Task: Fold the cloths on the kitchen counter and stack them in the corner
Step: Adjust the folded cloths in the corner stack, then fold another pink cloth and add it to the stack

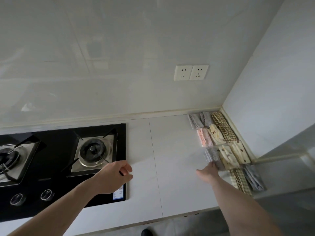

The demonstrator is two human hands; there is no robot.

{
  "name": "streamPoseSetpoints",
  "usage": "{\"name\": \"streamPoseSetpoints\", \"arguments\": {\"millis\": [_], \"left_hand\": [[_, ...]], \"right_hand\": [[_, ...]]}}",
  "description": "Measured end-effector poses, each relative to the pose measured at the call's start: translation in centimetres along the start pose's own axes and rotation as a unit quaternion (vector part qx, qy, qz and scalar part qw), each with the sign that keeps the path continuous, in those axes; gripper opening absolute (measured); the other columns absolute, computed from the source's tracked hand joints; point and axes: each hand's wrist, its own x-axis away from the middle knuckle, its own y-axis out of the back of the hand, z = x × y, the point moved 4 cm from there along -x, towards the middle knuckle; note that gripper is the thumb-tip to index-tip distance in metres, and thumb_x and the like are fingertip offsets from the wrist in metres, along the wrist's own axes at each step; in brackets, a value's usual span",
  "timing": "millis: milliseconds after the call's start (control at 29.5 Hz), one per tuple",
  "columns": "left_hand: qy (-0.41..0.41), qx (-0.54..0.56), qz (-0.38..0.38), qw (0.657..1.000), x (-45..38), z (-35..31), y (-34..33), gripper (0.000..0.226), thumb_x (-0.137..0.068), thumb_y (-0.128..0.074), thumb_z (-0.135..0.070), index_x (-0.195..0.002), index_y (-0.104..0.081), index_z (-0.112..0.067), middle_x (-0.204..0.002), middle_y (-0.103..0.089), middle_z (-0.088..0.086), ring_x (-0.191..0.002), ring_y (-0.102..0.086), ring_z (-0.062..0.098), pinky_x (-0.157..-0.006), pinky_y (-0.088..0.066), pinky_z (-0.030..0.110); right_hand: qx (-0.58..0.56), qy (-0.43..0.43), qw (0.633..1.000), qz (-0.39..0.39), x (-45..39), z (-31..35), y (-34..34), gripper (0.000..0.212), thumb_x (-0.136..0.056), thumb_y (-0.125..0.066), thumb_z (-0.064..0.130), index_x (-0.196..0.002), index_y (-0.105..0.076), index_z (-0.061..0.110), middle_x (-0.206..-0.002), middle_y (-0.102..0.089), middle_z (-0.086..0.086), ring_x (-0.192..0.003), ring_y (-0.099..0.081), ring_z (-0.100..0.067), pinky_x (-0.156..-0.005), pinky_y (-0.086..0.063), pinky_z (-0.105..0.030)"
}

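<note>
Right hand (208,172) touches the near edge of a grey patterned cloth (212,156); the frame is blurred there, so can't tell whether its grip pinches or just presses. Left hand (114,176) hangs over the stove (56,160) corner w/ fingers loosely curled, grip empty. Folded cloths (225,142) (grey, pink, cream, checked) sit in rows on the tabletop (170,142) by the corner wall.

We see a black gas stove (56,160) set into the white counter (179,167). It has two burners (94,151) and two round knobs (46,195) near the front. A small sticker (118,193) sits on its front corner. Two white wall sockets (191,72) are side by side on the shiny wall (102,57) behind it.
</note>
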Motion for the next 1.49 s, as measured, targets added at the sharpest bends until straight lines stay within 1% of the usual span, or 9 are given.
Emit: {"name": "streamPoseSetpoints", "arguments": {"millis": [238, 407, 543, 814, 984, 1120, 1222, 1425, 1493], "left_hand": [[0.009, 0.009, 0.017, 1.000, -1.5, 0.3, -0.8, 0.010, -0.093, -0.068, -0.040, -0.102, -0.065, -0.037, -0.101, -0.071, -0.014, -0.092, -0.068, 0.004, -0.089, -0.057, 0.029], [0.008, 0.013, 0.006, 1.000, -1.1, 0.9, 0.2, 0.008, -0.095, -0.068, -0.035, -0.103, -0.066, -0.036, -0.099, -0.073, -0.013, -0.090, -0.070, 0.004, -0.088, -0.058, 0.030], [0.029, 0.033, -0.004, 0.999, 0.9, 2.8, 1.0, 0.012, -0.095, -0.071, -0.028, -0.105, -0.068, -0.033, -0.096, -0.074, -0.013, -0.090, -0.069, 0.000, -0.087, -0.054, 0.020], [0.103, 0.114, -0.071, 0.986, 10.2, 11.2, 3.4, 0.012, -0.092, -0.072, -0.027, -0.101, -0.071, -0.034, -0.087, -0.073, -0.007, -0.073, -0.067, 0.001, -0.065, -0.051, 0.014], [0.126, 0.130, -0.196, 0.964, 19.0, 17.7, 6.7, 0.016, -0.093, -0.072, -0.021, -0.102, -0.071, -0.034, -0.091, -0.074, -0.010, -0.082, -0.069, 0.000, -0.077, -0.057, 0.021], [0.155, 0.116, -0.282, 0.940, 26.7, 23.4, 8.0, 0.016, -0.094, -0.071, -0.028, -0.104, -0.068, -0.040, -0.104, -0.067, -0.024, -0.093, -0.063, -0.007, -0.076, -0.052, 0.017], [0.170, 0.119, -0.324, 0.923, 32.1, 27.4, 8.1, 0.014, -0.095, -0.069, -0.033, -0.103, -0.066, -0.044, -0.112, -0.060, -0.028, -0.106, -0.058, -0.007, -0.083, -0.049, 0.016], [0.197, 0.144, -0.380, 0.892, 39.4, 34.1, 8.6, 0.016, -0.092, -0.070, -0.030, -0.101, -0.067, -0.043, -0.113, -0.060, -0.026, -0.105, -0.058, -0.007, -0.089, -0.050, 0.022], [0.203, 0.152, -0.394, 0.884, 40.8, 36.2, 9.1, 0.016, -0.092, -0.071, -0.031, -0.102, -0.068, -0.043, -0.114, -0.058, -0.027, -0.106, -0.058, -0.007, -0.090, -0.050, 0.022]], "right_hand": [[0.036, 0.008, 0.999, -0.010, -1.4, 0.4, 0.5, 0.110, -0.086, -0.067, 0.048, -0.161, -0.003, 0.000, -0.170, -0.004, -0.010, -0.157, -0.005, -0.029, -0.125, -0.022, -0.043], [0.011, 0.019, 0.999, -0.039, -0.1, 1.0, 2.3, 0.096, -0.089, -0.067, 0.043, -0.160, -0.016, 0.005, -0.166, -0.022, -0.013, -0.151, -0.027, -0.033, -0.117, -0.038, -0.046], [0.056, 0.109, 0.989, -0.082, 3.7, 4.8, 1.3, 0.082, -0.093, -0.065, 0.040, -0.159, -0.022, 0.015, -0.168, -0.017, -0.008, -0.154, -0.019, -0.031, -0.119, -0.032, -0.045], [0.000, 0.343, 0.939, 0.039, 18.9, 19.7, -10.4, 0.074, -0.095, -0.062, 0.035, -0.158, -0.025, 0.019, -0.168, -0.018, 0.000, -0.152, -0.024, -0.021, -0.121, -0.029, -0.033], [-0.020, 0.465, 0.875, 0.134, 30.9, 28.0, -16.6, 0.073, -0.096, -0.062, 0.039, -0.158, -0.026, 0.027, -0.168, -0.016, 0.008, -0.154, -0.017, -0.011, -0.122, -0.023, -0.027], [-0.010, 0.516, 0.837, 0.182, 39.2, 32.0, -20.4, 0.072, -0.096, -0.063, 0.037, -0.158, -0.028, 0.027, -0.168, -0.016, 0.007, -0.154, -0.017, -0.009, -0.124, -0.021, -0.028], [0.002, 0.542, 0.813, 0.215, 44.6, 34.1, -23.2, 0.071, -0.096, -0.064, 0.035, -0.157, -0.029, 0.029, -0.168, -0.013, 0.010, -0.153, -0.020, -0.010, -0.119, -0.023, -0.023], [0.033, 0.579, 0.772, 0.259, 52.7, 37.6, -28.3, 0.068, -0.095, -0.061, 0.036, -0.156, -0.031, 0.032, -0.166, -0.014, 0.015, -0.147, -0.025, -0.003, -0.111, -0.025, -0.022], [0.045, 0.590, 0.761, 0.267, 54.4, 39.2, -29.9, 0.068, -0.094, -0.060, 0.036, -0.156, -0.031, 0.033, -0.166, -0.013, 0.016, -0.152, -0.020, -0.007, -0.117, -0.025, -0.025]]}}
